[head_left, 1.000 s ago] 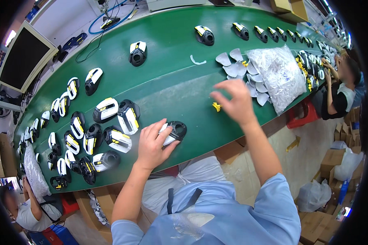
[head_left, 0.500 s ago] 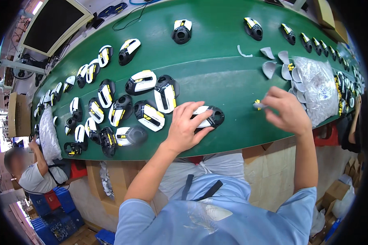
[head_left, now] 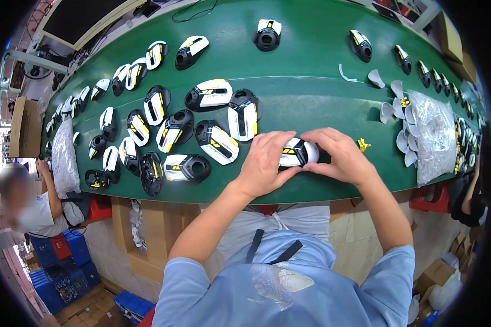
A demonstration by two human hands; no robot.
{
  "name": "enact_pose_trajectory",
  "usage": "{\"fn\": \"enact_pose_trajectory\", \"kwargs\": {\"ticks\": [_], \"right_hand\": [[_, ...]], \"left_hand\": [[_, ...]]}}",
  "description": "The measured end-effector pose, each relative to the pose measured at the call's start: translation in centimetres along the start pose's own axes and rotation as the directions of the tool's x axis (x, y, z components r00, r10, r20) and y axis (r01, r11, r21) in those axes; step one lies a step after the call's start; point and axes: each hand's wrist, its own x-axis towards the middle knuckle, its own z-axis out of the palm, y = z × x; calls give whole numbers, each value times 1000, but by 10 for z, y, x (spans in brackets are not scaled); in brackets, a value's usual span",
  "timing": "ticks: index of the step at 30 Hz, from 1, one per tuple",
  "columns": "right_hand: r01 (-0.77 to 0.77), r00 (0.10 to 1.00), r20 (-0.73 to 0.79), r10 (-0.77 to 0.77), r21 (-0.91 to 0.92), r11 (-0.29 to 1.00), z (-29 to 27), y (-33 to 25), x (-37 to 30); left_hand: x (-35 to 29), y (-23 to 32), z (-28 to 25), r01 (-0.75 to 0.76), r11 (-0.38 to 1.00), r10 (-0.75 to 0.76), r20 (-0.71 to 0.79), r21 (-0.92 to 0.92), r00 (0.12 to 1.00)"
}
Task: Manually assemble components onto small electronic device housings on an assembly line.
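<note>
Over the near middle of the green table, a white, black and yellow plastic shell sits between my hands. My left hand is closed around its left side. My right hand has its thumb and fingers curved round a pale grey curved cover, which lies against the shell's right end. Whether the two parts are joined I cannot tell. To the right of my right hand lies a small yellow part. More shells like this one lie left of my left hand.
Loose grey covers lie beside a clear plastic bag on the right. Other shells line the table's far side. On the left, a co-worker sits by another plastic bag and a cardboard box.
My right hand has moved left, away from the small yellow part, bringing the grey cover to the shell's right end. The yellow part stays on the table. The whole view has shifted slightly.
</note>
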Motion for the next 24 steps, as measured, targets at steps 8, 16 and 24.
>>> {"fn": "enact_pose_trajectory", "kwargs": {"ticks": [8,16,24], "right_hand": [[31,995,-90,-41,-104,994,16,7,-20],[30,987,-159,-34,-27,999,18,18,-23],[17,995,-98,-30,-127,992,9,15,-27]], "left_hand": [[1,-1,0,-30,999,30,22,-17,999],[4,0,0,-27,999,28,47,-26,998],[2,1,-1,-39,999,39,53,-17,998]]}}
